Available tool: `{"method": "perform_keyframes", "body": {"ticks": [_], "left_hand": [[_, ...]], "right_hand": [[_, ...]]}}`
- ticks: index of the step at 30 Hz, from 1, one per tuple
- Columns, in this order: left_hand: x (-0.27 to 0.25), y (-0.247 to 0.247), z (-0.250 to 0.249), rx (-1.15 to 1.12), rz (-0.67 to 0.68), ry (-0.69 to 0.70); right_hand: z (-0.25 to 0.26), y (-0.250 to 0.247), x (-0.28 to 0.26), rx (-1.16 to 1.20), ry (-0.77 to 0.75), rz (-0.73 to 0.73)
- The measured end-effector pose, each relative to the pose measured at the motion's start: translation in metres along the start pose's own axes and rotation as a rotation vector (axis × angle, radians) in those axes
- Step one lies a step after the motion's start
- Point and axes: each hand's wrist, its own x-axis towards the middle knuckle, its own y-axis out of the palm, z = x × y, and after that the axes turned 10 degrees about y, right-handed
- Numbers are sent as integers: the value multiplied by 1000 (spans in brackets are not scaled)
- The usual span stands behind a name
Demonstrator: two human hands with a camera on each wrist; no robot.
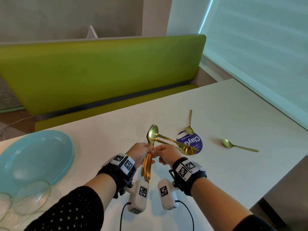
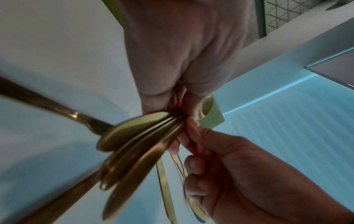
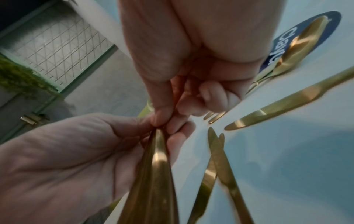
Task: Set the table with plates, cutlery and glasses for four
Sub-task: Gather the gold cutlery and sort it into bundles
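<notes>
A bundle of gold spoons [image 1: 150, 147] stands upright over the white table [image 1: 233, 117], bowls up. My left hand [image 1: 147, 150] grips its handles [image 2: 138, 144]. From the right, my right hand [image 1: 157, 151] meets it, thumb and forefinger pinching one spoon at the neck of the bundle [image 3: 155, 166], the other fingers curled. Just beyond the hands, gold knives [image 1: 173, 142] lie on the table. Two single spoons lie farther right, one small [image 1: 190, 124] and one larger [image 1: 238, 145]. A stack of teal plates [image 1: 35, 157] sits at the left, with clear glasses [image 1: 31, 197] in front of it.
A round purple sticker [image 1: 195, 141] is on the table under the knife tips, and a spoon bowl [image 1: 187, 150] lies on it. A green bench [image 1: 100, 72] runs along the far edge. The table's right edge [image 1: 273, 185] drops off close to my right arm.
</notes>
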Motion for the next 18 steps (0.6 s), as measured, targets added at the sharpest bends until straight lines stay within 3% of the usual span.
{"method": "perform_keyframes", "body": {"ticks": [3, 10, 14, 18], "left_hand": [[12, 1, -2, -15, -56, -8], [30, -8, -2, -71, -237, -14], [33, -12, -1, -80, -275, -29], [36, -12, -2, -54, -279, -25]], "right_hand": [[5, -9, 14, -147, -23, -18], [9, -49, 51, -661, -22, -382], [4, -51, 61, -933, 3, -408], [-3, -47, 68, -1047, 12, -423]]}}
